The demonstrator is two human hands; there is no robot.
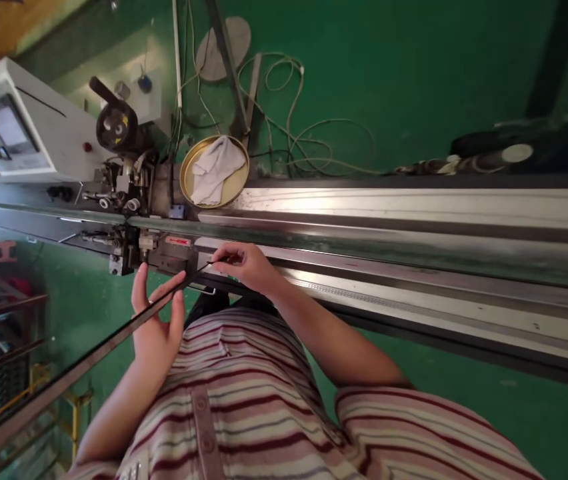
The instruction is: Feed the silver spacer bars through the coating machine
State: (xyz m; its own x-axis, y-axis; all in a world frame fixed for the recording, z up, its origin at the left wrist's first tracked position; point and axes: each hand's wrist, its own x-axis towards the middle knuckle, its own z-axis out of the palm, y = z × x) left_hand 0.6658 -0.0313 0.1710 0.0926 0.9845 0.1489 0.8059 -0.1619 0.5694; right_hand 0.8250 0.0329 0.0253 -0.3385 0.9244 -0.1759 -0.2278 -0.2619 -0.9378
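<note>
Head view looks down on a long metal machine bed (414, 227) that runs across the frame, with the person's striped shirt (244, 407) at the bottom edge. Landmark for this report is the carriage (139, 220), the block of small mechanical parts sitting on the bed toward its left end.

A long thin dark strip (89, 357) runs diagonally from the lower left corner of the frame up to a point just right of the carriage, at the near edge of the bed. Its upper end narrows to a fine tip.

Right hand (244, 263) lies just right of the carriage, on the near edge of the bed. Thumb and fingertips are pressed together, pinching the tip of the strip.

Left hand (157, 320) is below the carriage, off the bed, nearer the shirt. Fingers are spread and raised, with the strip crossing the palm side between thumb and fingers. It touches the strip; whether it grips it firmly I cannot tell.

Beyond the carriage and slightly right, a round yellow tray (187, 175) holds a crumpled white cloth (214, 170). A black handwheel (117, 125) stands just beyond the carriage. A white control box (29, 130) with a screen sits left of it. Loose pale cables (309, 137) lie on the green floor (414, 73) beyond the tray.
</note>
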